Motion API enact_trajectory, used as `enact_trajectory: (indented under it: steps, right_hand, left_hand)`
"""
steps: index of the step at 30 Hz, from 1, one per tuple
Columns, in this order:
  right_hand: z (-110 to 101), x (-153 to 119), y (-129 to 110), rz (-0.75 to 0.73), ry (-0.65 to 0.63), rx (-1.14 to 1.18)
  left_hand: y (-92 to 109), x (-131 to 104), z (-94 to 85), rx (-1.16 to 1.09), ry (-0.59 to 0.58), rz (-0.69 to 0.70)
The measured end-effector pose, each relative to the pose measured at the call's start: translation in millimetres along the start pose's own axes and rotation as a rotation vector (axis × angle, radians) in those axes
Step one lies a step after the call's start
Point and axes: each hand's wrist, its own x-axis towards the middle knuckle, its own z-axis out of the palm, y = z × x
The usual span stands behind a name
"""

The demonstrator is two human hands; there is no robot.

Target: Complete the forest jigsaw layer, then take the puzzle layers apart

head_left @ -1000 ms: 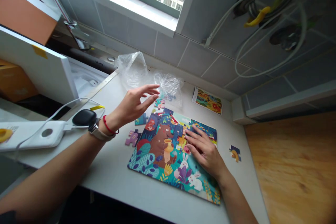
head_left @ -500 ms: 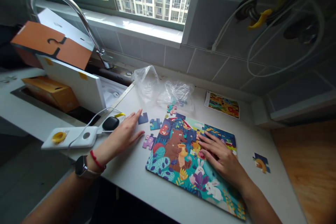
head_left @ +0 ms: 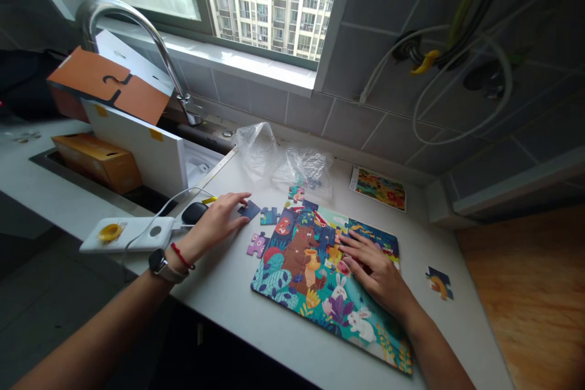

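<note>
My left hand [head_left: 220,219] has its thumb and fingers around the near edge of a dark blue puzzle piece [head_left: 249,210] on the counter. Right of it lie a teal piece [head_left: 269,216] and a purple piece [head_left: 258,245]. My right hand [head_left: 372,265] rests with spread fingers on the colourful animal puzzle [head_left: 311,280], covering part of it; nothing shows in its grip. A pink and teal piece [head_left: 296,194] lies at the puzzle's top edge. Another piece with an orange shape [head_left: 439,283] lies apart on the right.
Crumpled clear plastic bags [head_left: 292,164] lie behind the puzzle, with a picture card [head_left: 378,187] to their right. At the left are a white power strip [head_left: 132,234] with a cable, a black round object [head_left: 194,213], boxes [head_left: 98,161] in the sink, and a faucet [head_left: 171,67].
My left hand has curled its fingers at the dark blue piece, which has turned slightly. My right hand stays spread on the puzzle. The camera view has shifted a little.
</note>
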Motion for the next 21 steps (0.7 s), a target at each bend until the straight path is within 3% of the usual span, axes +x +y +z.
enact_trajectory:
  steps: [8,15,21]
  right_hand:
    - [0.4,-1.2,2.2,0.007,0.015,0.029]
    - [-1.5,-0.3,1.7,-0.025,0.028,0.059]
    - [1.4,0.0,1.6,-0.044,0.088,0.086]
  left_hand:
    - [10.4,0.9,6.8,0.044,-0.019,-0.028]
    - [19.9,16.2,-6.5,-0.031,-0.101,0.032]
    - [42.0,32.6,-13.5,-0.267,-0.153,0.043]
